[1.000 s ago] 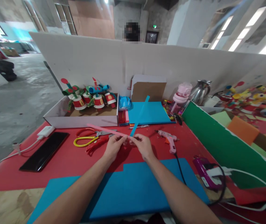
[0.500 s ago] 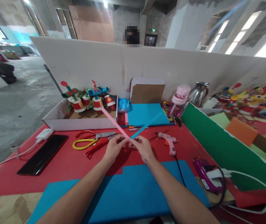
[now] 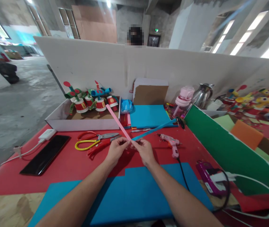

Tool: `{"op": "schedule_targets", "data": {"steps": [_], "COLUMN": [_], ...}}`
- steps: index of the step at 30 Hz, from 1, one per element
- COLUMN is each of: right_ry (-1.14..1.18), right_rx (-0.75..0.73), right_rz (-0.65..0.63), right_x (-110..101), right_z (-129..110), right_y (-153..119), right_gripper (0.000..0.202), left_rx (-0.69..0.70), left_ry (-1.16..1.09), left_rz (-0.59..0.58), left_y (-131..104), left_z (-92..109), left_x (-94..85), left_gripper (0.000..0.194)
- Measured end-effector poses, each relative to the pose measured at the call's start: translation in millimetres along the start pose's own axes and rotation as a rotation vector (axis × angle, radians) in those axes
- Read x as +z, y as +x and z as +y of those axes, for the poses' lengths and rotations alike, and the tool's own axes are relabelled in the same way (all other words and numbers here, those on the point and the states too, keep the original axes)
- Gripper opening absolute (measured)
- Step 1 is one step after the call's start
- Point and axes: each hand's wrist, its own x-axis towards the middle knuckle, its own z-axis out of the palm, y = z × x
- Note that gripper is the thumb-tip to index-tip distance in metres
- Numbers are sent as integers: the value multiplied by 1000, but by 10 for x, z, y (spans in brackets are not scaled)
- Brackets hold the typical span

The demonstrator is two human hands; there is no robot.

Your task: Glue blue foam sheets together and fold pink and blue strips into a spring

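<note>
A pink paper strip and a blue paper strip meet at my fingertips and fan out away from me. My left hand pinches the near end of the pink strip. My right hand pinches the end of the blue strip, right beside the left. Fingers cover the joint, so how the ends overlap is hidden. Scissors with red and yellow handles and red-handled pliers lie left of my hands. To the right rests a pink glue gun.
A white box holds several paper-cup figures. Behind my hands lie blue paper sheets. A black phone lies left; a purple power strip with cables and a green-sided box stand right. Blue sheets cover the near edge.
The blue strip has swung down to the right, so the angle between the strips is wider. Both hands keep their pinch in nearly the same place. The view has shifted slightly.
</note>
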Motion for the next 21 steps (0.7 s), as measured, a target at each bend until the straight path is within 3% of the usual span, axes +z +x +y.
{"op": "schedule_targets", "data": {"steps": [7, 15, 21], "right_ry": [48, -81, -94], "right_rx": [36, 12, -17], "right_rz": [-201, -170, -172], "right_x": [-46, -70, -68], "right_z": [-61, -30, 9], "right_y": [1, 20, 36], "right_gripper": [28, 25, 24], "left_rx": [-15, 6, 33], "left_ry": [-108, 42, -69], "left_rz": [-55, -93, -45], "left_y": [39, 61, 34], "left_z": [-18, -57, -23], "left_x": [-68, -68, -36], "left_gripper": [24, 21, 25]}}
